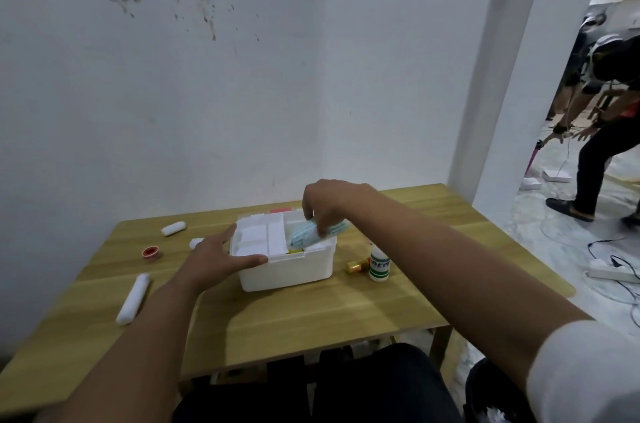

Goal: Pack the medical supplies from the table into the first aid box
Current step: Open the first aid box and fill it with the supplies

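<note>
Head view, frame centre: the right hand [327, 204] pinches a blue-wrapped packet [313, 232] over the open first aid box [287, 270], which the spread left hand [221, 256] steadies. Next, probably lowering it into the right compartment and letting go.

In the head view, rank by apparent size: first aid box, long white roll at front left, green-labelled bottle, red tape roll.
1. first aid box
2. long white roll
3. green-labelled bottle
4. red tape roll
The roll lies nearer the camera, so its lead over the bottle is unsure.

You have three white gauze rolls [133, 298] [173, 228] [196, 243], one red tape roll [151, 253], one white bottle [379, 263], one small gold-capped vial [357, 266], one blue packet [317, 232], one white first aid box [287, 272].
</note>
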Demonstrator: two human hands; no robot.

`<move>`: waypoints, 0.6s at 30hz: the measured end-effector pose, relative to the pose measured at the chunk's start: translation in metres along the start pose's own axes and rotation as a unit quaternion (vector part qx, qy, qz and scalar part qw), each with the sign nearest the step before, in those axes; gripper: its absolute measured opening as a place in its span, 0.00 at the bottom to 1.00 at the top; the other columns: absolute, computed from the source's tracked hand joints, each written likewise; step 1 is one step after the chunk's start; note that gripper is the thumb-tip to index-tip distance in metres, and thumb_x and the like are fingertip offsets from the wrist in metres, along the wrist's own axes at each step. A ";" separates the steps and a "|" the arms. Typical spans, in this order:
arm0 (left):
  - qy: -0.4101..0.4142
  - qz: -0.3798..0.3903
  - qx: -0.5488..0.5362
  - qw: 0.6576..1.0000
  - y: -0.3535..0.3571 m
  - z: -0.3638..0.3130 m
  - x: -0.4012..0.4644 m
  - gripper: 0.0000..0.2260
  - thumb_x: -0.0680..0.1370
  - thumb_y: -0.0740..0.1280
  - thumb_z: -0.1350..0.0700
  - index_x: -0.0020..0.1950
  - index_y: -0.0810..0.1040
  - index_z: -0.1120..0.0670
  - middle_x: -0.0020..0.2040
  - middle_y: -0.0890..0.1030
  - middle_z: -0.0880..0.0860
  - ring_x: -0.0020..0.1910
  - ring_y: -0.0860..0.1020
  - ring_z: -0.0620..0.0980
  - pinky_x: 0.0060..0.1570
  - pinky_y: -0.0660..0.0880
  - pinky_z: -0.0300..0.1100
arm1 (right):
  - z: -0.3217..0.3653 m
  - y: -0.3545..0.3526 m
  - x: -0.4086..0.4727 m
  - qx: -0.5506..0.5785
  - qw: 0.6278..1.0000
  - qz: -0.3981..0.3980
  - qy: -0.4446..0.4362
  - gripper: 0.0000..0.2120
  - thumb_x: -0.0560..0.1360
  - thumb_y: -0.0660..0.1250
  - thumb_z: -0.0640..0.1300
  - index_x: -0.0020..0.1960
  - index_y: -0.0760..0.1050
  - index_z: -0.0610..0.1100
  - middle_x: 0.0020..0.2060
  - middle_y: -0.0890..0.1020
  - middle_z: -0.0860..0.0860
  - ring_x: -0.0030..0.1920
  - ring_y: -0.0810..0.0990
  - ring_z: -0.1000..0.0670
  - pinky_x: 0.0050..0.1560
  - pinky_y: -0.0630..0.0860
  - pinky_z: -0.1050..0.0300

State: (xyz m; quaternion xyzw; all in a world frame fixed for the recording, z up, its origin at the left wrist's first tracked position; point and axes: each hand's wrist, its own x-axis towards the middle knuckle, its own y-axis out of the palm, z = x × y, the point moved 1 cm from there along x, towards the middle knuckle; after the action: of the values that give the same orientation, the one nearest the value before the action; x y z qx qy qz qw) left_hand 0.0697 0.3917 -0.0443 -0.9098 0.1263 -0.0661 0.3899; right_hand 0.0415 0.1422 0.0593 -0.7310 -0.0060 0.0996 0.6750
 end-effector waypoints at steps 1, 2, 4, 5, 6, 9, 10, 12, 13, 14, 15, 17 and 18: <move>-0.003 0.002 0.004 1.000 0.000 0.000 0.000 0.51 0.63 0.77 0.32 0.81 0.62 0.46 0.77 0.70 0.54 0.73 0.70 0.58 0.62 0.74 0.55 | 0.004 0.003 0.002 -0.005 1.000 0.007 0.004 0.26 0.66 0.83 0.43 0.62 0.83 0.46 0.56 0.84 0.49 0.55 0.81 0.45 0.56 0.81 0.48; -0.005 0.004 0.007 1.000 0.000 0.000 0.001 0.52 0.62 0.77 0.32 0.81 0.61 0.46 0.77 0.70 0.54 0.73 0.70 0.58 0.62 0.75 0.55 | 0.006 0.005 0.004 -0.007 1.000 0.014 0.006 0.26 0.66 0.83 0.43 0.62 0.83 0.45 0.56 0.84 0.48 0.55 0.81 0.45 0.56 0.81 0.47; -0.005 0.008 0.009 1.000 0.000 0.001 0.001 0.53 0.61 0.76 0.30 0.81 0.61 0.46 0.77 0.70 0.54 0.73 0.70 0.58 0.62 0.75 0.56 | 0.009 0.008 0.008 -0.009 1.000 0.027 0.003 0.26 0.65 0.83 0.42 0.62 0.83 0.45 0.55 0.84 0.49 0.55 0.81 0.45 0.56 0.81 0.47; -0.005 0.009 0.007 1.000 -0.001 0.001 0.001 0.54 0.59 0.76 0.29 0.81 0.61 0.46 0.77 0.70 0.54 0.73 0.70 0.58 0.62 0.75 0.56 | 0.011 0.010 0.010 -0.011 0.999 0.031 0.001 0.25 0.65 0.83 0.42 0.61 0.84 0.46 0.55 0.84 0.49 0.55 0.81 0.45 0.57 0.82 0.47; -0.006 0.008 0.003 1.000 -0.001 0.002 0.001 0.56 0.58 0.76 0.27 0.81 0.61 0.46 0.77 0.70 0.53 0.73 0.70 0.58 0.62 0.74 0.56 | 0.012 0.011 0.012 -0.012 0.999 0.035 -0.002 0.25 0.64 0.84 0.42 0.60 0.84 0.47 0.54 0.84 0.50 0.54 0.81 0.45 0.56 0.82 0.46; -0.005 0.007 -0.003 1.000 -0.002 0.003 0.000 0.60 0.54 0.75 0.24 0.81 0.62 0.46 0.76 0.70 0.53 0.73 0.70 0.57 0.63 0.74 0.55 | 0.016 0.017 0.019 -0.001 0.999 0.041 -0.014 0.23 0.64 0.83 0.42 0.58 0.85 0.48 0.53 0.84 0.51 0.54 0.81 0.46 0.55 0.82 0.45; -0.003 0.006 -0.005 1.000 -0.002 0.003 0.000 0.60 0.53 0.75 0.24 0.81 0.62 0.46 0.76 0.70 0.53 0.73 0.70 0.57 0.63 0.74 0.55 | 0.017 0.020 0.022 0.005 0.999 0.043 -0.019 0.22 0.65 0.83 0.42 0.58 0.86 0.48 0.53 0.85 0.51 0.54 0.81 0.47 0.55 0.82 0.46; -0.001 0.008 -0.003 1.000 -0.002 0.003 -0.001 0.61 0.53 0.74 0.23 0.81 0.62 0.46 0.77 0.70 0.53 0.73 0.70 0.57 0.63 0.73 0.55 | 0.020 0.027 0.027 0.019 0.998 0.054 -0.031 0.18 0.68 0.80 0.41 0.58 0.86 0.46 0.53 0.85 0.51 0.53 0.82 0.47 0.56 0.83 0.48; -0.003 0.009 0.001 1.000 -0.002 0.003 -0.001 0.61 0.53 0.74 0.23 0.81 0.61 0.46 0.77 0.70 0.53 0.74 0.70 0.58 0.63 0.73 0.55 | 0.020 0.031 0.029 0.030 0.997 0.061 -0.035 0.17 0.69 0.79 0.40 0.57 0.86 0.46 0.53 0.86 0.51 0.53 0.83 0.47 0.56 0.83 0.48; -0.004 0.009 0.004 1.000 -0.001 0.003 -0.001 0.61 0.53 0.73 0.23 0.81 0.61 0.46 0.77 0.70 0.53 0.74 0.69 0.58 0.63 0.73 0.56 | 0.020 0.035 0.032 0.042 0.996 0.066 -0.035 0.16 0.70 0.78 0.39 0.57 0.86 0.46 0.52 0.86 0.51 0.51 0.85 0.47 0.55 0.84 0.48; -0.006 0.009 0.004 1.000 -0.001 0.003 -0.001 0.61 0.53 0.73 0.22 0.81 0.61 0.46 0.77 0.70 0.53 0.74 0.69 0.57 0.64 0.73 0.56 | 0.019 0.039 0.034 0.059 0.995 0.069 -0.031 0.15 0.70 0.76 0.38 0.56 0.86 0.46 0.51 0.86 0.50 0.50 0.86 0.47 0.53 0.85 0.48; -0.007 0.008 0.005 1.000 -0.002 0.004 -0.001 0.61 0.53 0.73 0.22 0.81 0.61 0.46 0.77 0.70 0.53 0.74 0.69 0.57 0.64 0.73 0.56 | 0.017 0.043 0.035 0.093 0.992 0.077 -0.022 0.14 0.72 0.74 0.36 0.57 0.86 0.45 0.52 0.87 0.48 0.48 0.87 0.46 0.51 0.86 0.47; -0.006 0.008 0.005 1.000 -0.002 0.004 -0.001 0.61 0.53 0.73 0.22 0.81 0.61 0.46 0.77 0.70 0.53 0.74 0.69 0.57 0.64 0.73 0.56 | 0.017 0.044 0.035 0.110 0.991 0.079 -0.021 0.14 0.73 0.74 0.36 0.58 0.85 0.44 0.53 0.87 0.47 0.49 0.87 0.46 0.51 0.86 0.48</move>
State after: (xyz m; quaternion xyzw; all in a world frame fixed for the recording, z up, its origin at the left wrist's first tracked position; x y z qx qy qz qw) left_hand 0.0700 0.3959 -0.0456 -0.9070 0.1311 -0.0577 0.3961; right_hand 0.0673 0.1595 0.0095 -0.6481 0.0488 0.1680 0.7411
